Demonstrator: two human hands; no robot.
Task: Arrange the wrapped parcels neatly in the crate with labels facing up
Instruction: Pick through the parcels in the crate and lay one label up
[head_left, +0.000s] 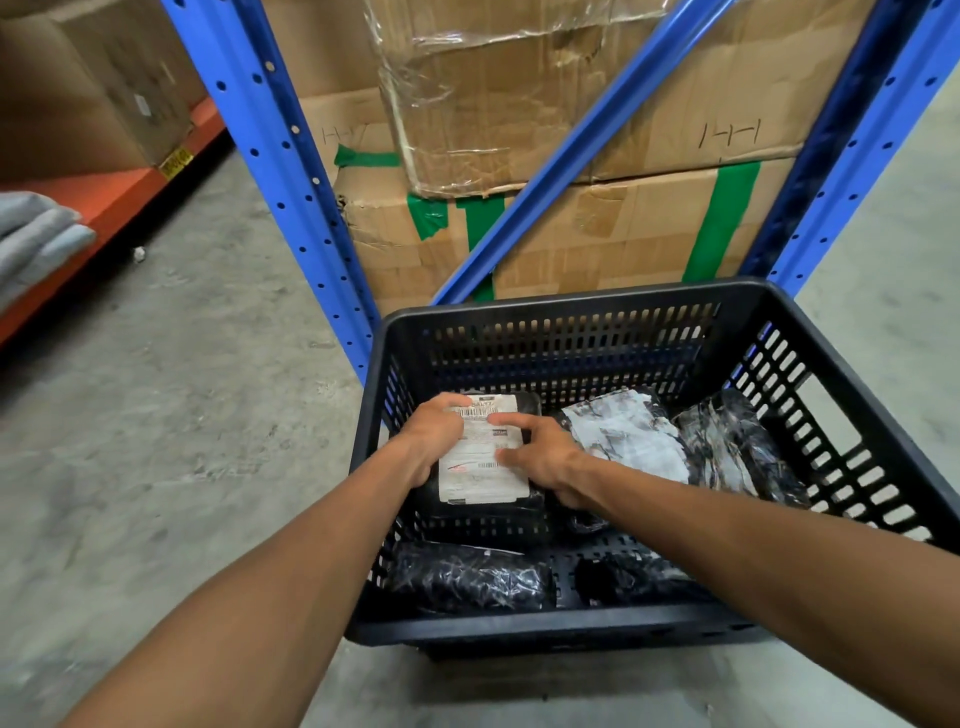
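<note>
A black slotted plastic crate (571, 626) stands on the concrete floor. Inside at its far left lies a black wrapped parcel with a white label (483, 478) facing up. My left hand (434, 434) grips its left edge and my right hand (545, 457) presses on its right edge, fingers over the label. A second parcel with a crumpled white label (631, 434) lies to the right, and a black shiny parcel (737, 447) beyond it. Two more black parcels lie near the front wall, one at the left (467, 577) and one at the right (628, 579), no labels showing.
Blue rack uprights (280, 156) and a diagonal brace (587, 140) stand right behind the crate, with taped cardboard boxes (597, 223) stacked behind them. An orange shelf beam (104, 202) with boxes runs at the left. Grey folded fabric (36, 239) shows at the left edge.
</note>
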